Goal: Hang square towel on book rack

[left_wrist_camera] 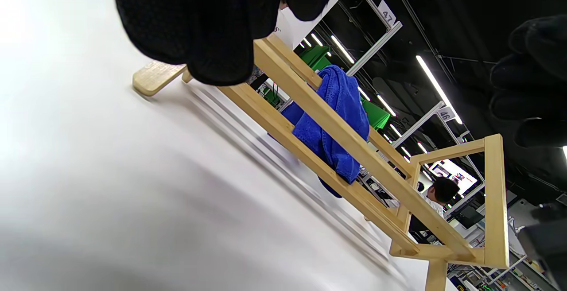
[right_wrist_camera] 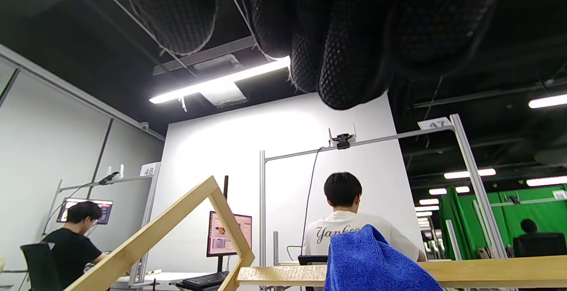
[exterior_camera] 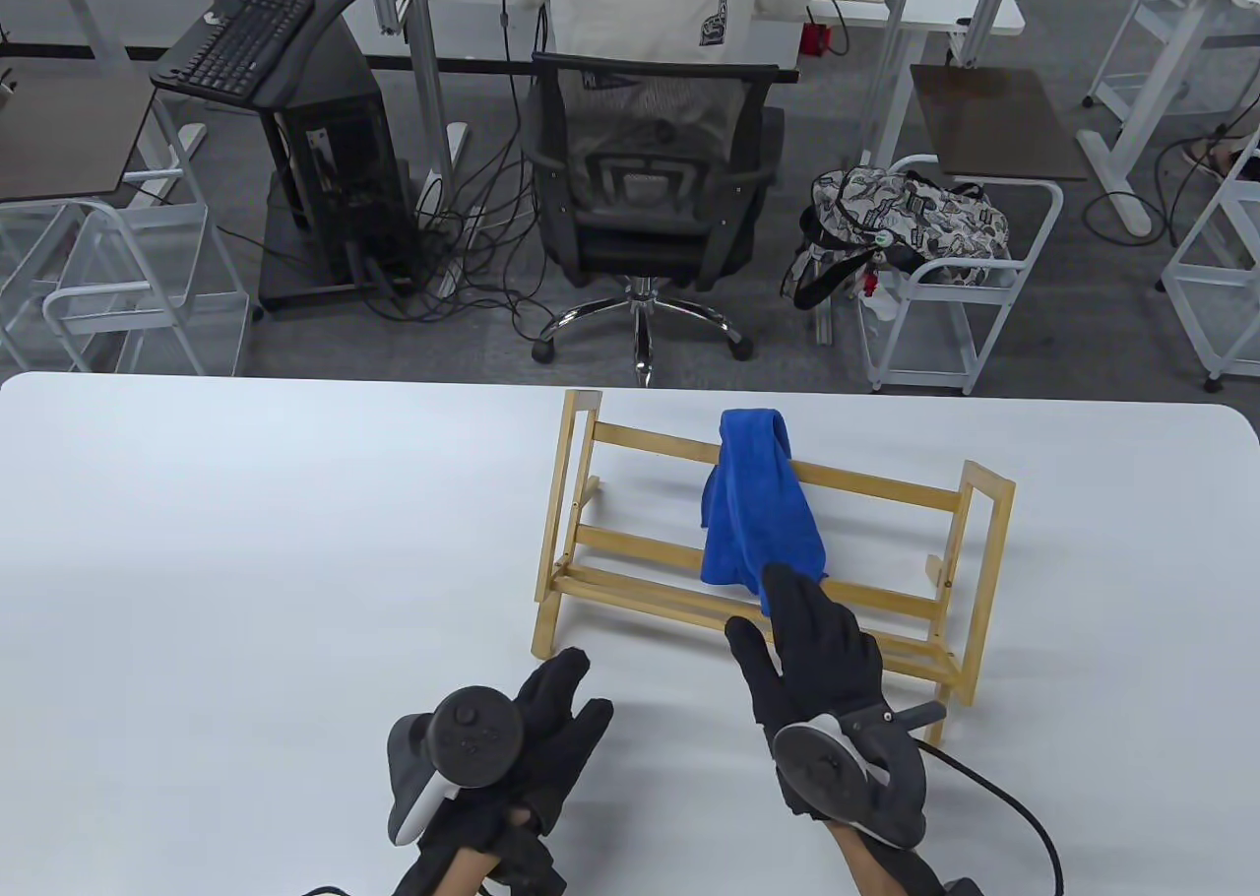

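Already blue towel (exterior_camera: 758, 502) draped over wooden book rack (exterior_camera: 581, 542); both hands, left hand (exterior_camera: 532, 748) and right hand (exterior_camera: 817, 679), released, empty.

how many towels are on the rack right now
1. A blue towel is draped over the top rail of the wooden book rack, slightly right of its middle, hanging down the front. No other towel shows in any view.

One blue towel (exterior_camera: 758, 502), one wooden rack (exterior_camera: 591, 542) (slatted), two gloved hands, one white table (exterior_camera: 246, 561).
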`<state>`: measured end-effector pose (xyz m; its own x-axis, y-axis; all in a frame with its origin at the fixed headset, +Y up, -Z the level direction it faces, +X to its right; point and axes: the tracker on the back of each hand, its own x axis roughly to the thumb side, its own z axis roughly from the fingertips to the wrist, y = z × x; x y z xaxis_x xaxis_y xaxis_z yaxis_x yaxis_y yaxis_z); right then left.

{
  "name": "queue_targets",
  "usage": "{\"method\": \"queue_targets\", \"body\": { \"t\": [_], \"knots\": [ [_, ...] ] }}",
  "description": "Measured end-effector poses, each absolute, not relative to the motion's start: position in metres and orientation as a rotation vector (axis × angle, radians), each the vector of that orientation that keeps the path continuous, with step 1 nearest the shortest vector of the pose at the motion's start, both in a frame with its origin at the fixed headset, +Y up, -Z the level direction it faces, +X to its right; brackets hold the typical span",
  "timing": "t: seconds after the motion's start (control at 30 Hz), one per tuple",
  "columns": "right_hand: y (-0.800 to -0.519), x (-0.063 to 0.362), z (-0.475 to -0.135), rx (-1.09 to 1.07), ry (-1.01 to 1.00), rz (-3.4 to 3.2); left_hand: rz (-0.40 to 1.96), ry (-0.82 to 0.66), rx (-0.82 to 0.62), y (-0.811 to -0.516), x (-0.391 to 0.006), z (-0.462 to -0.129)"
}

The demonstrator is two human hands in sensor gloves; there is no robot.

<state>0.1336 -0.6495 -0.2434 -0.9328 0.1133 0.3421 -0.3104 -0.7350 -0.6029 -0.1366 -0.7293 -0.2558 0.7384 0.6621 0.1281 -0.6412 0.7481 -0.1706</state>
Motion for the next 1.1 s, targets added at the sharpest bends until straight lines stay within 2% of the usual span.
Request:
{"method": "queue_targets", "body": {
  "t": [0.23,0.47,0.87,1.1],
  "knots": [
    [-0.678,0.134,-0.23,0.49,-1.083,2.749,0.707,-0.181,-0.119,-0.73,-0.136,-0.256],
    [-0.698,0.136,-0.23,0.536,-1.034,2.819,0.642,-0.176,-0.091,-0.728,-0.137,-0.256],
    [-0.712,0.122,-0.231,0.655,-0.902,2.909,0.526,-0.151,-0.01,-0.727,-0.141,-0.258],
    [-0.715,0.117,-0.229,0.68,-0.862,2.935,0.366,-0.177,0.098,-0.726,-0.133,-0.257]
  ]
}}
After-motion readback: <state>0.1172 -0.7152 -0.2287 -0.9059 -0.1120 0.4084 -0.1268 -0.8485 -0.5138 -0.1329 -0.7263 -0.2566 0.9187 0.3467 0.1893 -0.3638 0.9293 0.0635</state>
